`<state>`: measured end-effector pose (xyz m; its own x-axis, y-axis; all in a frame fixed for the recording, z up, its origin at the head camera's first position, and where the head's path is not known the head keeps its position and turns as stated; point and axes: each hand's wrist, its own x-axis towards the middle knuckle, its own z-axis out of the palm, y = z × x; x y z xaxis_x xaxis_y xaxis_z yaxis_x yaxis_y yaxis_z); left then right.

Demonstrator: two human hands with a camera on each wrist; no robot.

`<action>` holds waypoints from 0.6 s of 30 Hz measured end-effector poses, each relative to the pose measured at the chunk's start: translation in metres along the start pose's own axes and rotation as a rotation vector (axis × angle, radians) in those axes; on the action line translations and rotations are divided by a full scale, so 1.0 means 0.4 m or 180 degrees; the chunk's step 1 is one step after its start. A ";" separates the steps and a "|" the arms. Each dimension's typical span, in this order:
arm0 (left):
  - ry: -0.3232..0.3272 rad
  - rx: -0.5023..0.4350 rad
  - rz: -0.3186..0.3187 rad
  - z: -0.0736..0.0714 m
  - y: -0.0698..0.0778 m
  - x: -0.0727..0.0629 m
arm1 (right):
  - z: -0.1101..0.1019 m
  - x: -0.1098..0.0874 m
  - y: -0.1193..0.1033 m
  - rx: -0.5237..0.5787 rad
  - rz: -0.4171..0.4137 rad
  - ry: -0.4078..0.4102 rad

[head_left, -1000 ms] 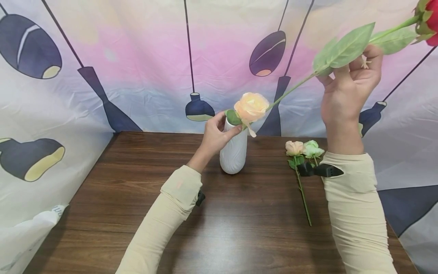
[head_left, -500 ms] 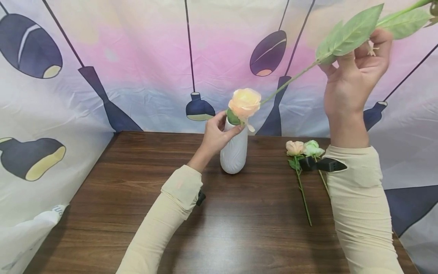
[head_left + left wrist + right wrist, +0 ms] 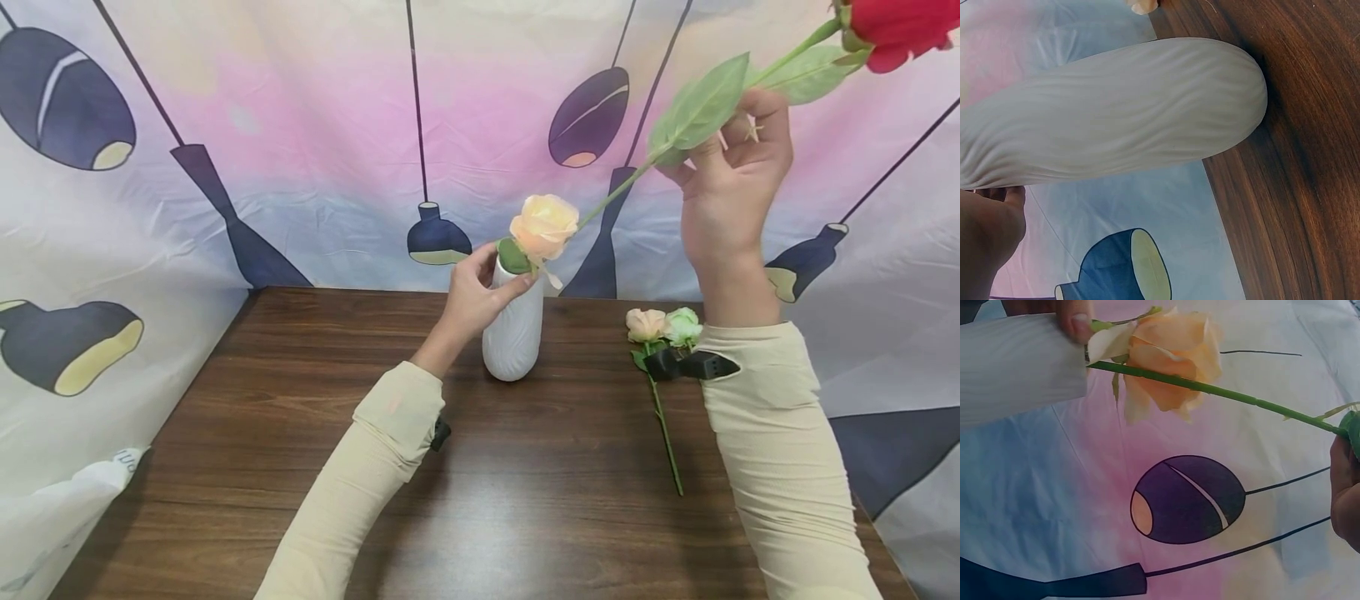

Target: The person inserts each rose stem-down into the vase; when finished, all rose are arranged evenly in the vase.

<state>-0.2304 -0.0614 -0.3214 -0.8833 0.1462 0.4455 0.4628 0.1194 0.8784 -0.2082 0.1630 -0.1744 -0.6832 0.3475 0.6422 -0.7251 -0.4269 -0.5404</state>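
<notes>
A white ribbed vase [image 3: 513,329] stands upright on the wooden table. My left hand [image 3: 477,296] grips it around its upper part, thumb near the rim. From its mouth leans a peach rose [image 3: 545,227]. High on the right, my right hand [image 3: 738,179] pinches the green stem of a red rose [image 3: 903,32] just below its leaves [image 3: 708,100]. That stem slants down behind the peach bloom. In the right wrist view, the lower end of the stem [image 3: 1235,395] meets the mouth of the vase [image 3: 1029,365]; how deep it sits is hidden.
Right of the vase, another peach rose [image 3: 646,325] and a pale green rose [image 3: 682,326] lie on the table [image 3: 570,500]. The right forearm covers part of the green one. A curtain printed with lamps [image 3: 337,125] hangs behind the table's back edge.
My right hand first rose to the right, then came back left and slightly lower with the red rose. The peach rose in the vase shifted a little. The left hand stayed put.
</notes>
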 end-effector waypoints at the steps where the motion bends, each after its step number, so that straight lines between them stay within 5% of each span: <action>1: 0.0004 0.0000 0.0007 0.000 0.000 0.000 | -0.002 -0.002 0.003 -0.0013 0.0015 -0.0013; 18: -0.0022 0.0006 0.0003 -0.002 -0.001 -0.001 | -0.026 -0.030 0.054 0.0153 0.0291 -0.0138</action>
<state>-0.2304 -0.0625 -0.3218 -0.8823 0.1531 0.4451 0.4637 0.1211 0.8776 -0.2167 0.1582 -0.1994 -0.7413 0.2694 0.6148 -0.6541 -0.4951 -0.5718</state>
